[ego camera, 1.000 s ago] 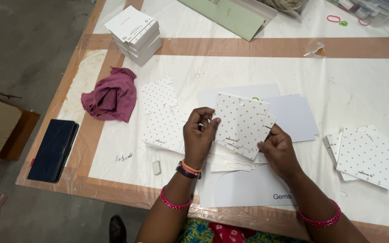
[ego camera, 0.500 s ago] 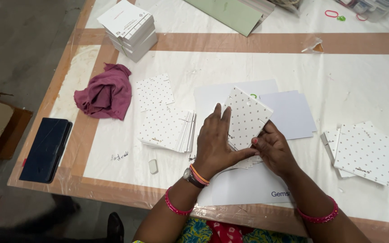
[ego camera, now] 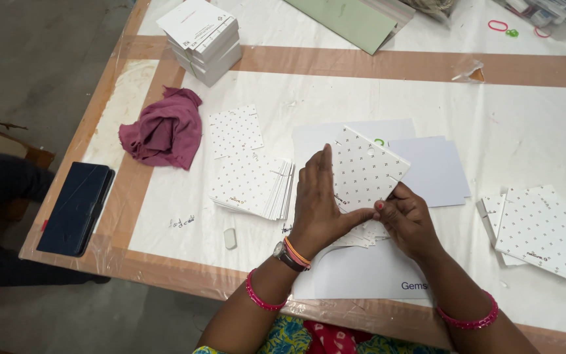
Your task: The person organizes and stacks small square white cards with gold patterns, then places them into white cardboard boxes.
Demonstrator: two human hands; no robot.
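Since half a second ago our left hand (ego camera: 319, 203) has stayed flat over the dotted white card (ego camera: 365, 172), while our right hand (ego camera: 406, 217) has slid in slightly to meet the left thumb at the card's lower edge. Left fingers lie extended and together, pressing the card's left side; the thumb reaches toward 3 o'clock. Right fingers are curled together, pinching the card's bottom corner, red nails showing. That card sits tilted like a diamond at the middle of the table (ego camera: 532, 124), over a loose heap of similar cards and pale sheets (ego camera: 430, 169).

At 9 o'clock from our hands, a fanned stack of dotted cards (ego camera: 251, 185) rests, with one more card just above it. Toward 3 o'clock lies another pile of dotted cards (ego camera: 540, 229), well apart. A crumpled maroon cloth (ego camera: 163, 130) sits at 10 o'clock, a stack of white boxes (ego camera: 201, 38) at 11 o'clock, and a dark blue case (ego camera: 76, 208) at the table's 9 o'clock edge.
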